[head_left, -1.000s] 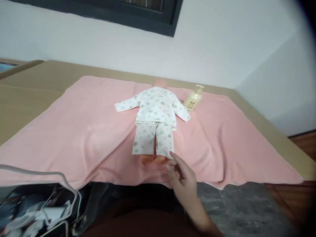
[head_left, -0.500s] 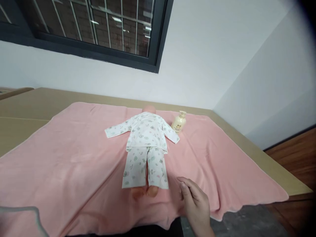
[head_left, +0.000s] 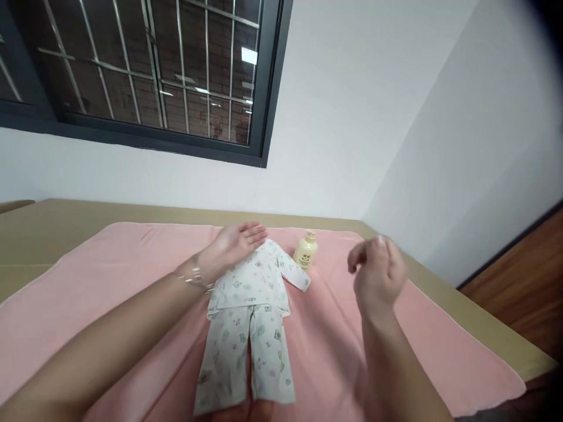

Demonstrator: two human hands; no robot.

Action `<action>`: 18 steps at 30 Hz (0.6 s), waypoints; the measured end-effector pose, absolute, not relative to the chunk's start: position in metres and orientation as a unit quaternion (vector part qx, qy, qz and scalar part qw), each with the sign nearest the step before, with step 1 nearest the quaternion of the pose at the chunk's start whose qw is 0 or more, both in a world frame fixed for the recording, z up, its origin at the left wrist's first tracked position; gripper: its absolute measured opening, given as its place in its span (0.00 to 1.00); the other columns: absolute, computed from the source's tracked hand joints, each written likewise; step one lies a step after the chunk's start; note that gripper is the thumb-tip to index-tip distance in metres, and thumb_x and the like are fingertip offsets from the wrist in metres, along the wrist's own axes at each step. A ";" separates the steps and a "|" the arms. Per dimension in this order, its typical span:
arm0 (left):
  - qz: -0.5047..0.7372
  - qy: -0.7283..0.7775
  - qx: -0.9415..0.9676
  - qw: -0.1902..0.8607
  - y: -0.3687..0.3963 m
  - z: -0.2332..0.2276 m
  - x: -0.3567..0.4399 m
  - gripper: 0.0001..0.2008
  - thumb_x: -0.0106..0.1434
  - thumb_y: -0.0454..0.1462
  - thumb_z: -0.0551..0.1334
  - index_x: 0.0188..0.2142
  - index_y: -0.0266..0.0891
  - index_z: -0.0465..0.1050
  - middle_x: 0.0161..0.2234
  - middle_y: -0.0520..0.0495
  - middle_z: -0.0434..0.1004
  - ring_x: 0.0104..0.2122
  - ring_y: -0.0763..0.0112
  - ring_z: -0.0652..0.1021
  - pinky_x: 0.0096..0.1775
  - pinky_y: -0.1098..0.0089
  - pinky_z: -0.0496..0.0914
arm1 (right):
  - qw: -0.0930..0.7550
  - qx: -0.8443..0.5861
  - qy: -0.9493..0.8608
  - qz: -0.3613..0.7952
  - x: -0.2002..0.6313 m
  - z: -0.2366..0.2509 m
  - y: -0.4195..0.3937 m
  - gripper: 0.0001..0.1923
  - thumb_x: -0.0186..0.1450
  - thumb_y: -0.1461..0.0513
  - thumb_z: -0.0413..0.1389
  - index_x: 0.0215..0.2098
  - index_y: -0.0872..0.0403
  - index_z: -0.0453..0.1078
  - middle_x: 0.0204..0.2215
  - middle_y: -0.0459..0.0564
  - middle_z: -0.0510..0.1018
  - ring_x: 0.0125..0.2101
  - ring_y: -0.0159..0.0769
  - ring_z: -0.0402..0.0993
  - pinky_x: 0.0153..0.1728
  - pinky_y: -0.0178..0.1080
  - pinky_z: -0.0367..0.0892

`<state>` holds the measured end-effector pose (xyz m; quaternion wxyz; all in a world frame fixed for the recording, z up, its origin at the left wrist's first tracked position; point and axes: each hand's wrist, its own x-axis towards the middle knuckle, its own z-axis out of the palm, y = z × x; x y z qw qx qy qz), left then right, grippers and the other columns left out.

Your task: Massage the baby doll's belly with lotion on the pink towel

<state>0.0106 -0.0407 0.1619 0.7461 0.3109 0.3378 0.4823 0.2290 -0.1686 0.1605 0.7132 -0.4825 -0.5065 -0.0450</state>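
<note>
Above the doll [head_left: 248,305], the left hand [head_left: 235,243] hovers flat, fingers together; the right hand [head_left: 378,272] curls loosely.

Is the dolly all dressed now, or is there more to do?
The doll lies on the pink towel with its printed top and trousers on, so dressing looks done. Both hands are raised and hold nothing: the left hand is flat above the doll's top end, the right hand is loosely curled. The cream bottle beside the doll is untouched.
</note>
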 end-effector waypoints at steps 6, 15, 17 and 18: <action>0.455 0.293 0.313 0.781 -0.002 0.151 0.113 0.06 0.64 0.30 0.53 0.39 0.30 0.67 0.56 0.29 0.68 0.51 0.64 0.77 0.45 0.71 0.71 | 0.639 -0.576 -0.509 0.021 0.251 0.155 -0.053 0.19 0.69 0.54 0.45 0.29 0.55 0.71 0.28 0.51 0.77 0.32 0.38 0.73 0.37 0.39 0.67; 0.417 0.314 0.283 0.805 0.006 0.136 0.136 0.16 0.69 0.38 0.48 0.34 0.28 0.70 0.55 0.23 0.68 0.54 0.58 0.74 0.45 0.70 0.71 | 0.434 -0.695 -0.564 0.099 0.260 0.126 -0.017 0.27 0.64 0.64 0.44 0.59 0.64 0.67 0.59 0.63 0.68 0.61 0.49 0.63 0.60 0.47 0.58; 0.421 0.325 0.271 0.803 -0.008 0.142 0.112 0.15 0.68 0.38 0.50 0.35 0.29 0.71 0.53 0.25 0.71 0.52 0.58 0.76 0.47 0.68 0.72 | 0.394 -0.707 -0.580 0.093 0.259 0.122 -0.016 0.25 0.65 0.63 0.45 0.57 0.63 0.69 0.57 0.62 0.71 0.60 0.48 0.65 0.60 0.45 0.59; 0.430 0.322 0.267 0.800 -0.019 0.147 0.091 0.14 0.68 0.37 0.51 0.36 0.30 0.71 0.50 0.28 0.74 0.50 0.60 0.77 0.47 0.67 0.72 | 0.380 -0.709 -0.588 0.089 0.260 0.121 -0.015 0.24 0.65 0.62 0.46 0.57 0.62 0.70 0.56 0.62 0.72 0.59 0.48 0.66 0.60 0.44 0.59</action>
